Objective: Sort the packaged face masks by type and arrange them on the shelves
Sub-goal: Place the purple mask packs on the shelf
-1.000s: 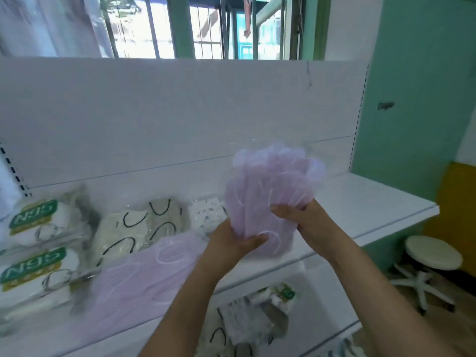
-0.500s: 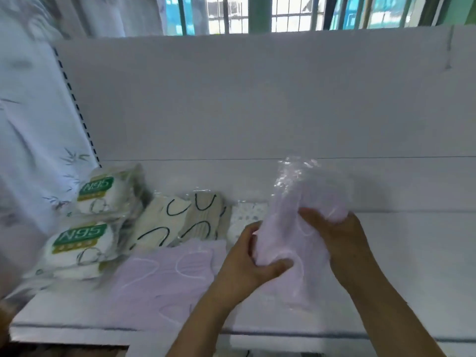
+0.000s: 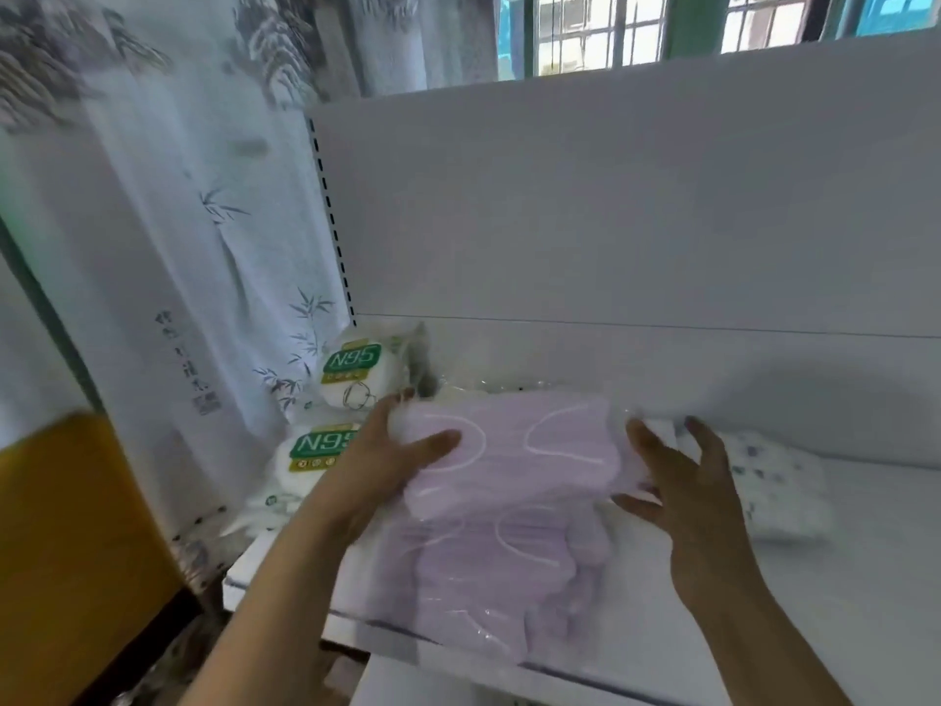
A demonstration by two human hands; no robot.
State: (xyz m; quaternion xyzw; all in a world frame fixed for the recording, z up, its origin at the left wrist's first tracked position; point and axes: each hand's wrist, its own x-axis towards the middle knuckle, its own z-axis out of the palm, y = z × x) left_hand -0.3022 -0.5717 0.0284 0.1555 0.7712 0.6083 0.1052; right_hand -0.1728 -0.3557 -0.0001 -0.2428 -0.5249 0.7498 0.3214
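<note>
Lowered flat, purple mask pack (image 3: 514,450) (left hand (image 3: 379,468) pinching, right hand (image 3: 682,481) spread, touching) tops another.

Two white mask packs stand at the left end of the shelf, and both carry a green label with "N95" in white letters. On the upper pack (image 3: 359,372) the label sits tilted. On the lower pack (image 3: 318,458) the label is partly covered by a hand. The small print on the yellow strip below each label is too blurred to read. The curtain (image 3: 168,277) behind has a column of small characters, also unreadable.
</note>
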